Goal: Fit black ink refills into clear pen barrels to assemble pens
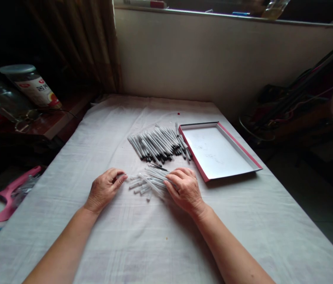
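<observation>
My left hand (107,187) rests on the cloth left of a small loose pile of clear pen barrels (141,185). Its thumb and forefinger are pinched together on something small and pale that I cannot make out. My right hand (185,188) lies on the right side of that pile, fingers curled around some of the barrels; its grip is partly hidden. A thin black-tipped piece (157,166) sticks out at the pile's far edge. Just behind lies a larger heap of pens with clear barrels and black ends (157,144), mostly side by side.
A shallow white box lid with pink sides (219,152) lies right of the heap on the cloth-covered table (119,244). A tiny red bit (178,113) is farther back. On the left are a jar (36,86), glasses (26,120) and a pink-handled item (9,193).
</observation>
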`<state>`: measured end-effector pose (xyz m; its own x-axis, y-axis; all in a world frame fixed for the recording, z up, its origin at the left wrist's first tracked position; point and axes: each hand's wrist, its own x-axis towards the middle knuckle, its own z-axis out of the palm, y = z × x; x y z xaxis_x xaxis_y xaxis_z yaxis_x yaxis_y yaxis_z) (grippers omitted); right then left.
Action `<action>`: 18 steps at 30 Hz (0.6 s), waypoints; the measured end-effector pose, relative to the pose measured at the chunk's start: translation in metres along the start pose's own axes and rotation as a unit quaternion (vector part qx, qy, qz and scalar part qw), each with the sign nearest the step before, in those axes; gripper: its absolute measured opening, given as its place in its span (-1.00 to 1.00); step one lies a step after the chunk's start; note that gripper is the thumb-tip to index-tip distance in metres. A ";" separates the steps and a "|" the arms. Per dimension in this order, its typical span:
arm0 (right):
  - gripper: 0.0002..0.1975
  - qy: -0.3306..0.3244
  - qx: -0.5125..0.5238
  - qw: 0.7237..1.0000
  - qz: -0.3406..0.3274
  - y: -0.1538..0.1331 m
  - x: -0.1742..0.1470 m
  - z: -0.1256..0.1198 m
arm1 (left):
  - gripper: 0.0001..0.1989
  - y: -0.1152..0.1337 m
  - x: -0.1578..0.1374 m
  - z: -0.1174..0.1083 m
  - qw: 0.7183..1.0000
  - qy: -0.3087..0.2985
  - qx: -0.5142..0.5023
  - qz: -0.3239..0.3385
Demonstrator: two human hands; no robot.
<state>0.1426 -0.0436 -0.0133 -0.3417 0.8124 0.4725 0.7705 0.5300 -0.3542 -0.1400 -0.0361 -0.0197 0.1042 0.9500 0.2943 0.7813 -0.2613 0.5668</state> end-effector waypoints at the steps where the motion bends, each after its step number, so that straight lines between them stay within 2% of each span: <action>1: -0.84 -0.004 -0.001 1.000 -0.002 -0.001 0.000 0.002 | -0.65 0.001 -0.001 0.001 1.000 -0.010 0.008 0.014; 5: -0.80 -0.009 0.002 1.000 -0.003 0.001 0.005 0.004 | -0.68 0.003 -0.005 0.004 0.998 -0.036 0.009 0.053; 8: -0.80 -0.021 -0.013 0.999 0.025 0.006 0.016 0.004 | -0.69 0.005 -0.005 0.006 0.997 -0.037 -0.009 0.061; 14: -0.76 -0.127 -0.093 0.978 0.134 0.001 0.050 0.010 | -0.73 0.005 -0.003 0.006 0.998 -0.014 -0.033 0.043; 18: -0.71 -0.177 -0.135 0.960 0.171 -0.007 0.065 0.015 | -0.74 0.005 -0.003 0.006 0.999 -0.013 -0.041 0.030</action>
<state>0.1070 0.0090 0.0079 -0.1678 0.9848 0.0460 0.9653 0.1736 -0.1949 -0.1331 -0.0388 -0.0225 0.1669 0.9358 0.3106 0.7201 -0.3308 0.6100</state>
